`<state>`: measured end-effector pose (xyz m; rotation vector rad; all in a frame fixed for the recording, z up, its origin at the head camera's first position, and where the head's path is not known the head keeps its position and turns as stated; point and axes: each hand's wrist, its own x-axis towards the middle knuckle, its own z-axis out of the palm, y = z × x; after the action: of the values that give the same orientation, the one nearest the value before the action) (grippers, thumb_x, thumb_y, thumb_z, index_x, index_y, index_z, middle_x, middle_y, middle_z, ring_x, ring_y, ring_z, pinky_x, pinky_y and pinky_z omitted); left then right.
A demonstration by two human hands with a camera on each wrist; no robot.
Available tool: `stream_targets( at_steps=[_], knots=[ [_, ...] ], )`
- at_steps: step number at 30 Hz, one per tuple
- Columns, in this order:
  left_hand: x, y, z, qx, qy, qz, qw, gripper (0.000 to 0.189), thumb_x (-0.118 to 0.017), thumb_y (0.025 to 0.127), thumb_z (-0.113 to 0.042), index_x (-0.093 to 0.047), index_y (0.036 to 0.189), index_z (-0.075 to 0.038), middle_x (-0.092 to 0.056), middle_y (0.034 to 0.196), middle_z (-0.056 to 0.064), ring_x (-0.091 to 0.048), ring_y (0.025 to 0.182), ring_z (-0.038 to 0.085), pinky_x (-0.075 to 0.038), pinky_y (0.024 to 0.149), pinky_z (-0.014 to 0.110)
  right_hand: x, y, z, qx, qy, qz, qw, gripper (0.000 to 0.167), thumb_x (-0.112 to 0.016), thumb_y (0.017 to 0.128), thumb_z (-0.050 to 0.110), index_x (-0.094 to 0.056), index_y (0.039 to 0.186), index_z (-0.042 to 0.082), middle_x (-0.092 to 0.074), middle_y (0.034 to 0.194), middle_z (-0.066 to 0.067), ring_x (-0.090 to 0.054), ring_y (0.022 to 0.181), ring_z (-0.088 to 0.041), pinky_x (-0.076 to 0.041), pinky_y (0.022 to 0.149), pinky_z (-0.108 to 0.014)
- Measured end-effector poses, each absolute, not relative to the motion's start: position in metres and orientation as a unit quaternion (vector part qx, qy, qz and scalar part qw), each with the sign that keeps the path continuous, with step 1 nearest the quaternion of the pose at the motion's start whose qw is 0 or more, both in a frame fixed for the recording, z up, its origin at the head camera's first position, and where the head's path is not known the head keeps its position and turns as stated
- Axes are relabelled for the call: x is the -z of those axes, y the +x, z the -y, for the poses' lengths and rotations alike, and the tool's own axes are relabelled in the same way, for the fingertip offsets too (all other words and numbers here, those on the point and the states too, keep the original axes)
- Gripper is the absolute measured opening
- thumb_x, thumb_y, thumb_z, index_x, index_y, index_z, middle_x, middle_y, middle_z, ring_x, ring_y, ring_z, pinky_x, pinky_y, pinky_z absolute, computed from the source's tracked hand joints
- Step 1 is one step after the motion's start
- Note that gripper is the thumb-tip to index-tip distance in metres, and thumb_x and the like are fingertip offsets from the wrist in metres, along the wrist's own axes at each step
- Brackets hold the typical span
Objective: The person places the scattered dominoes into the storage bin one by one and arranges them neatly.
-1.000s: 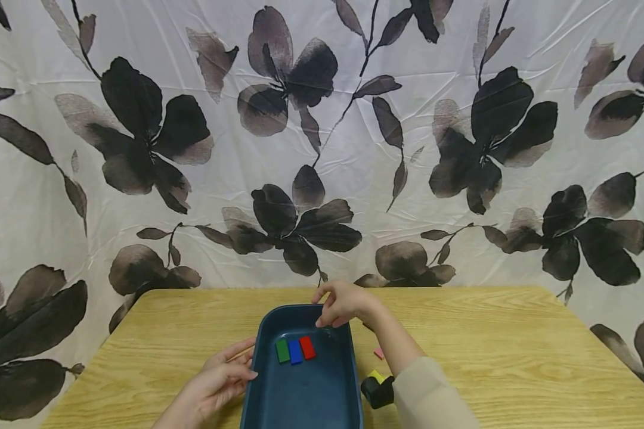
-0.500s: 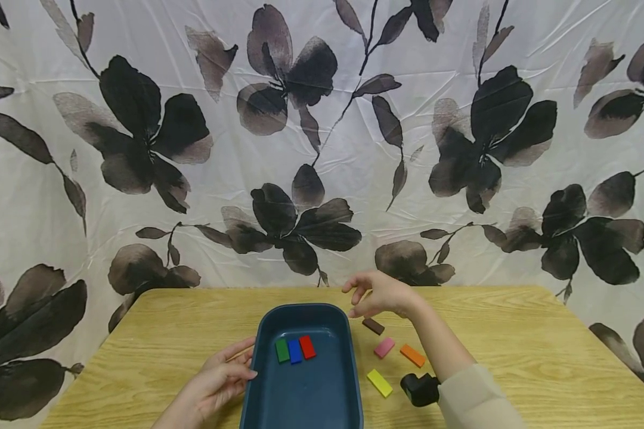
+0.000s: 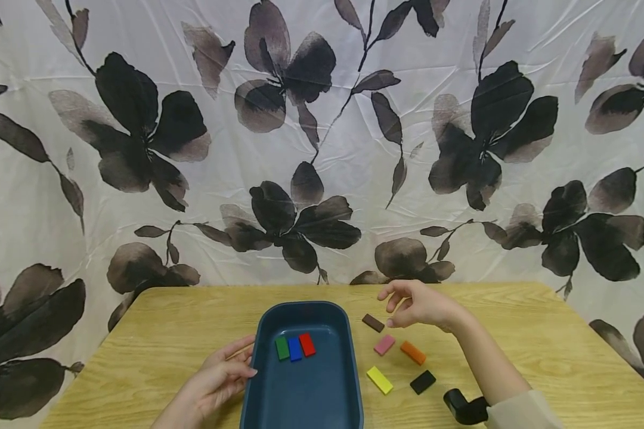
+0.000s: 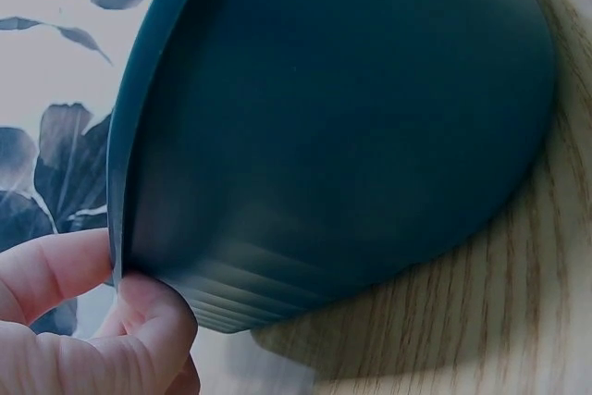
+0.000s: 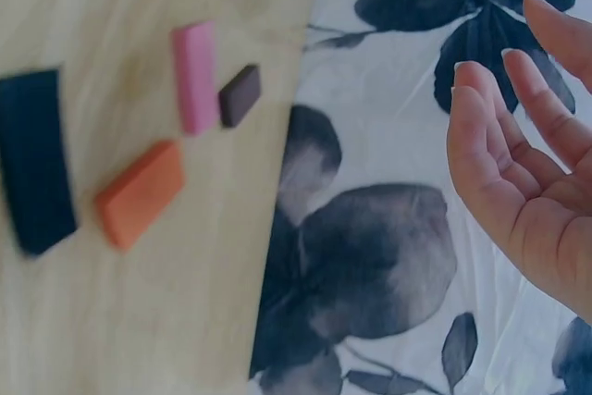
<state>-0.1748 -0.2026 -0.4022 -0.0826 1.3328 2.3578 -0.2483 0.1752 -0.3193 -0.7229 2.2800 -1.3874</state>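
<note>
My left hand (image 3: 217, 378) pinches the left rim of a dark blue plastic tray (image 3: 304, 396); in the left wrist view the thumb and a finger (image 4: 55, 270) close on its edge. Inside, toward the far end, a green block (image 3: 282, 349), a blue block (image 3: 294, 349) and a red block (image 3: 307, 344) lie side by side. Right of the tray, my right hand (image 3: 421, 307) hovers with loosely bent fingers and holds nothing. Closest to its fingertips is a dark brown block (image 3: 372, 323). A pink block (image 3: 384, 345) and an orange block (image 3: 412, 353) lie nearer me.
A yellow block (image 3: 380, 379) and a black block (image 3: 423, 382) also lie on the wooden table (image 3: 515, 357), right of the tray. On the right wrist sits a black camera (image 3: 464, 407). Behind the table hangs a white floral cloth (image 3: 386, 238).
My right hand has moved from over the tray's far right corner out to the right, uncovering the blocks on the table. The left hand and the tray have stayed in place.
</note>
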Motion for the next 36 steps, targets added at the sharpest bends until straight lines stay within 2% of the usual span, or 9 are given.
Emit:
stream_targets(
  at_steps=[9,19,23,30,36],
  knots=[
    [0.402,-0.173,0.201,-0.847,-0.035,-0.484,0.215,0.075,-0.048,0.078,0.023,-0.020,0.144,0.001,-0.054,0.104,0.005,-0.056,0.089,0.012,-0.049,0.075,0.024,0.334,-0.230,-0.203,0.492,-0.246,-0.815,0.182,0.041,-0.071,0.076,0.002,-0.052,0.111,-0.007,-0.050,0.089,-0.013,-0.058,0.075,-0.023,-0.051,0.068,-0.030],
    [0.400,-0.173,0.201,-0.846,-0.036,-0.486,0.217,0.080,-0.047,0.079,0.023,-0.010,0.146,0.003,-0.054,0.105,0.005,-0.056,0.091,0.012,-0.049,0.075,0.023,0.364,-0.218,-0.214,0.513,-0.223,-0.817,0.141,0.037,-0.073,0.074,0.001,-0.053,0.104,-0.009,-0.052,0.088,-0.013,-0.059,0.071,-0.018,-0.051,0.065,-0.026],
    [0.400,-0.173,0.201,-0.847,-0.035,-0.486,0.215,0.080,-0.047,0.078,0.023,-0.010,0.146,0.003,-0.054,0.105,0.005,-0.056,0.090,0.011,-0.049,0.075,0.023,0.376,-0.214,-0.215,0.519,-0.191,-0.822,0.136,0.040,-0.075,0.073,0.001,-0.052,0.104,-0.011,-0.052,0.088,-0.013,-0.056,0.072,-0.019,-0.050,0.063,-0.025],
    [0.401,-0.174,0.202,-0.847,-0.027,-0.488,0.209,0.074,-0.048,0.078,0.023,-0.021,0.144,0.002,-0.055,0.105,0.005,-0.056,0.089,0.011,-0.049,0.075,0.024,0.391,-0.205,-0.223,0.506,-0.155,-0.839,0.124,0.040,-0.077,0.071,0.002,-0.055,0.102,-0.008,-0.054,0.088,-0.012,-0.053,0.076,-0.021,-0.049,0.064,-0.025],
    [0.401,-0.173,0.202,-0.845,-0.040,-0.490,0.211,0.079,-0.048,0.078,0.024,-0.013,0.146,0.003,-0.054,0.105,0.005,-0.056,0.091,0.012,-0.049,0.075,0.024,0.404,-0.198,-0.229,0.506,-0.148,-0.841,0.124,0.041,-0.078,0.070,0.003,-0.054,0.102,-0.007,-0.053,0.089,-0.011,-0.052,0.078,-0.021,-0.048,0.068,-0.025]
  ],
)
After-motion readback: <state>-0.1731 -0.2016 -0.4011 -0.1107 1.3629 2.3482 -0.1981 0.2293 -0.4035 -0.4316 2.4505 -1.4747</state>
